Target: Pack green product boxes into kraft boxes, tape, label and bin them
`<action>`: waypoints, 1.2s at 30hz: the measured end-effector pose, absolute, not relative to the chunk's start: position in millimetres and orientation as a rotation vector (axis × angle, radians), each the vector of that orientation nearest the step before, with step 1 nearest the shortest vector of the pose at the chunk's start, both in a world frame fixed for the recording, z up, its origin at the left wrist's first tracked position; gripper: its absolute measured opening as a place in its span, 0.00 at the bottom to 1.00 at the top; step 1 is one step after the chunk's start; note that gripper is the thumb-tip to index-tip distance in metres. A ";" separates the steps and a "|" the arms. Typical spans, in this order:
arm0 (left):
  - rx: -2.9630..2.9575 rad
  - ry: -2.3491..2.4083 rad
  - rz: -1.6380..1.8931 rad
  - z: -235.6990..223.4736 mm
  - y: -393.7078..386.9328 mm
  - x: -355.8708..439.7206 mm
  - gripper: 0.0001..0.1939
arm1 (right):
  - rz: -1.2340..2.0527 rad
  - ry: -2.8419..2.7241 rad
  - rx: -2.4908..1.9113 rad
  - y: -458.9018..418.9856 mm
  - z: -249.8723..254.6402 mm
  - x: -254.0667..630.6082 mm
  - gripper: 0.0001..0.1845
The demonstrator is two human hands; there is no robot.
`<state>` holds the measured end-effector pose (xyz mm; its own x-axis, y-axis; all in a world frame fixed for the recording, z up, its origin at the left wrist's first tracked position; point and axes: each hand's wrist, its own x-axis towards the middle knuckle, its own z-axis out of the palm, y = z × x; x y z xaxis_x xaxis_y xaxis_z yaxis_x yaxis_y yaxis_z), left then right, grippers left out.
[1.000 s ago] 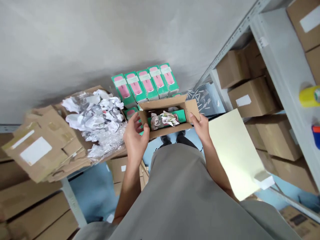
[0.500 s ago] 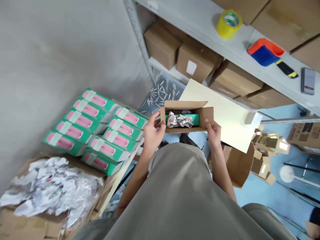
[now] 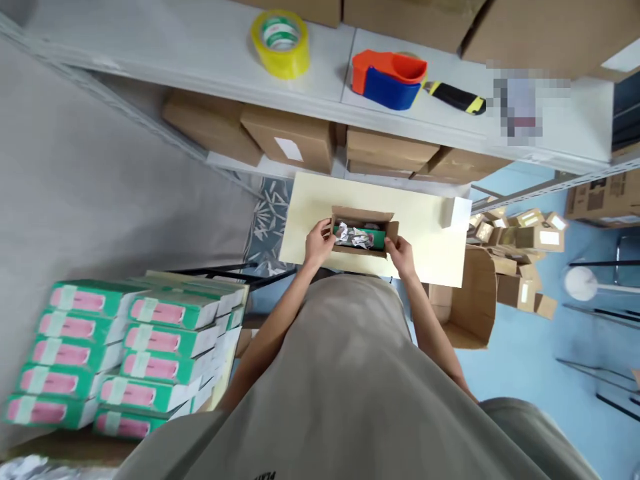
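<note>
The box (image 3: 364, 215) is standing open over the near edge of the bench (image 3: 425, 243); whether its base is touching is hard to tell. Inside, a green pack (image 3: 379, 240) is lying lengthwise, with crumpled paper (image 3: 354, 236) covering part of it. The left hand (image 3: 319, 243) is gripping the box's left end, fingers curled and thumb closing in. The right hand (image 3: 401, 256) is pinching the right end near its flap. A white block (image 3: 459, 213) is standing at the bench's right end. Beyond, a shelf (image 3: 190, 37) is carrying a yellow tape roll (image 3: 283, 61), an orange-and-blue holder (image 3: 393, 87) and a knife (image 3: 457, 97). To the left, more green packs (image 3: 155, 341) are sitting in rows; to the right, a big carton (image 3: 475, 293) is gaping beside heaped small boxes (image 3: 533, 243).
</note>
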<state>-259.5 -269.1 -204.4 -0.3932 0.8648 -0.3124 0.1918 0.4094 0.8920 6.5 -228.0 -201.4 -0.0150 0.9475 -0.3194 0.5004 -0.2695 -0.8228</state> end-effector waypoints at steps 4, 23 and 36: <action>1.152 1.915 0.792 -209.4 -257.3 -234.9 0.28 | 1.221 -1.718 -1.946 -219.6 -209.5 -5.8 0.36; 1.486 2.020 0.495 -228.5 -246.8 -219.5 0.33 | 0.880 -2.157 -2.135 -207.5 -210.7 -41.2 0.45; 1.412 2.126 0.542 -229.7 -243.4 -206.8 0.30 | 0.744 -2.301 -2.096 -200.9 -201.7 -44.3 0.33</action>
